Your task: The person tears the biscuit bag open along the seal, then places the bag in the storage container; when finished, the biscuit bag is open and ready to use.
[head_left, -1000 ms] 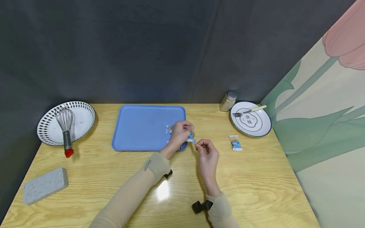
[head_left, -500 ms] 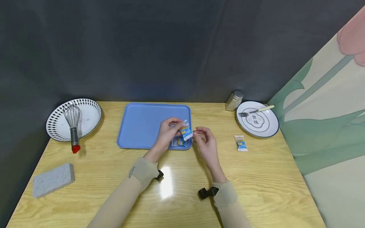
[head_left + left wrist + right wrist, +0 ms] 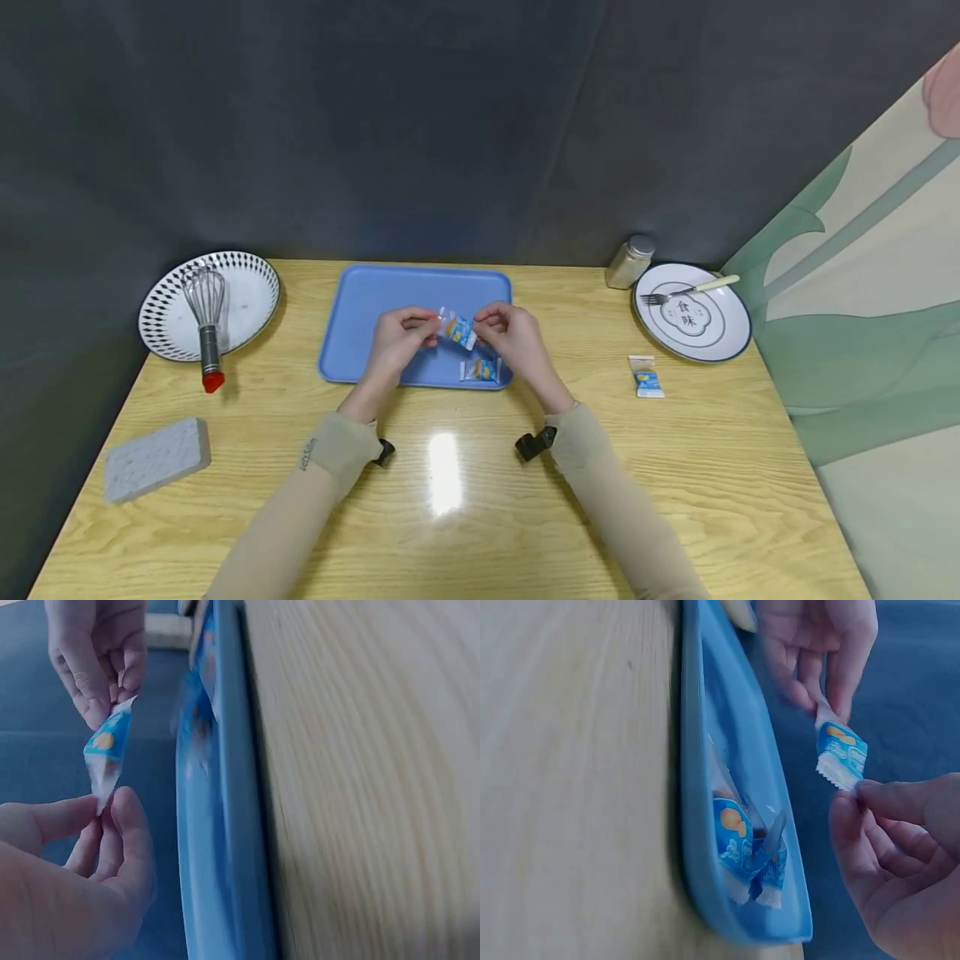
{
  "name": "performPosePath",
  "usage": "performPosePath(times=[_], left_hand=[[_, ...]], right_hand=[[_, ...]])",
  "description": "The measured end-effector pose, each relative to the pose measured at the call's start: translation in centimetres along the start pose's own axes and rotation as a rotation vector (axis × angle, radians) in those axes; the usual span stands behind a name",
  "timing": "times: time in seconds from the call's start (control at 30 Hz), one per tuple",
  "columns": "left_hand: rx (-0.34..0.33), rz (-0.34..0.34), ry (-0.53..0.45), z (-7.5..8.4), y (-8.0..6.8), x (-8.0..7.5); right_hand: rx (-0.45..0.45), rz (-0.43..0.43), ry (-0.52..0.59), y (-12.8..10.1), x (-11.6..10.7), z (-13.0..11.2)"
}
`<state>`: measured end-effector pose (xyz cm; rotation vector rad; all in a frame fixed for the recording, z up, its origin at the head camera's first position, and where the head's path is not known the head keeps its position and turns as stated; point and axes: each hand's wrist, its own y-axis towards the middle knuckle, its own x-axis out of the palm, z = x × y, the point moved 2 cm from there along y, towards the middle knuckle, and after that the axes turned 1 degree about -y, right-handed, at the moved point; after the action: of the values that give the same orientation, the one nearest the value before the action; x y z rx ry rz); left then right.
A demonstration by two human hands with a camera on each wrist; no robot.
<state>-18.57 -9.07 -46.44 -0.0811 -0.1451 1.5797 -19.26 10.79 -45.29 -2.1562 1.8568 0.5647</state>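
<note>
Over the right half of the blue tray [image 3: 367, 325], both hands hold one small snack packet [image 3: 459, 332] by opposite ends. Its wrapper is part clear, part blue with an orange-yellow picture. My left hand [image 3: 397, 343] pinches the clear end between thumb and fingertips. The white crimped edge at the blue end is pinched by my right hand [image 3: 517, 340], as the right wrist view shows. Beneath, in the tray's near right corner, lie similar snack packets [image 3: 735, 836], overlapping one another. In the left wrist view the held packet [image 3: 109, 746] stretches between the two hands, its wrapper looking whole.
Another packet [image 3: 647, 377] lies on the wooden table, right of the tray. Behind it stand a plate [image 3: 708, 343] with a fork [image 3: 693, 290] and a shaker jar [image 3: 630, 262]. At left are a patterned plate [image 3: 255, 287], a whisk [image 3: 208, 325] and a grey sponge-like block [image 3: 157, 460].
The held packet has moved left from the tray's right edge to over the tray, and its printed face has turned into view. The right hand has followed leftward; the tray-corner packets are now uncovered.
</note>
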Motion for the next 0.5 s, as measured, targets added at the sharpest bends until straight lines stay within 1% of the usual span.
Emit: performPosePath(times=[0.1,0.23,0.3,0.4,0.5], left_hand=[[-0.007,0.006,0.114,-0.2,0.4,-1.4],[-0.010,0.020,0.202,-0.7,1.0,-2.7],[0.009,0.029,0.260,-0.9,1.4,-3.1],[0.059,0.034,0.400,-1.1,1.9,-3.6],[0.096,0.040,0.532,-1.3,2.3,-3.9]], right_hand=[[-0.009,-0.060,-0.080,1.5,0.8,-0.4],[-0.051,-0.108,-0.234,3.2,2.0,-1.0],[-0.067,-0.121,-0.312,3.9,2.5,-1.1],[-0.081,-0.144,-0.412,4.7,3.3,-0.8],[-0.089,-0.172,-0.484,5.3,4.1,-0.5]])
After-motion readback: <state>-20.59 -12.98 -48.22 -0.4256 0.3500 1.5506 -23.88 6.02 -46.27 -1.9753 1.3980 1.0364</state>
